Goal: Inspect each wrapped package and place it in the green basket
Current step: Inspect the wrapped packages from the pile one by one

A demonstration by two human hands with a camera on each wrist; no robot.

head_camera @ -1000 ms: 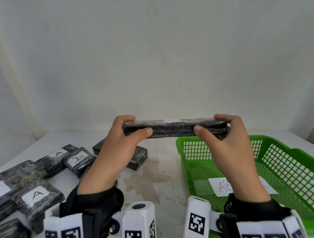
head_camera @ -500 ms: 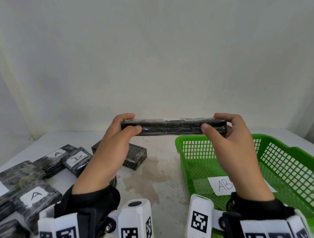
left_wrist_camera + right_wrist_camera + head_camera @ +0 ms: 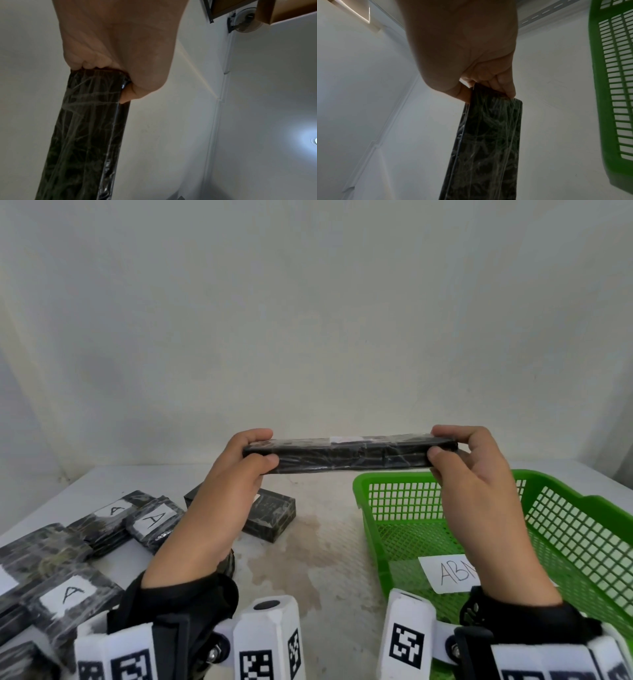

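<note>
A long flat black package (image 3: 349, 455) wrapped in clear film hangs level in the air, edge toward me, above the near-left corner of the green basket (image 3: 582, 525). My left hand (image 3: 255, 451) pinches its left end, thumb in front and fingers over the top. My right hand (image 3: 442, 445) pinches the right end the same way. The left wrist view shows the package (image 3: 85, 135) running down from the left hand (image 3: 109, 78). In the right wrist view the package (image 3: 488, 142) hangs from the right hand (image 3: 488, 86), with the basket (image 3: 611, 81) at the right edge.
Several black wrapped packages marked "A" (image 3: 150, 520) lie piled at the table's left. One more dark package (image 3: 270, 517) lies behind my left wrist. A white paper label (image 3: 452, 573) lies on the basket floor. A white wall closes the table's far side.
Both thumbs have slid outward along the package toward its ends. The package has stayed level at about the same height.
</note>
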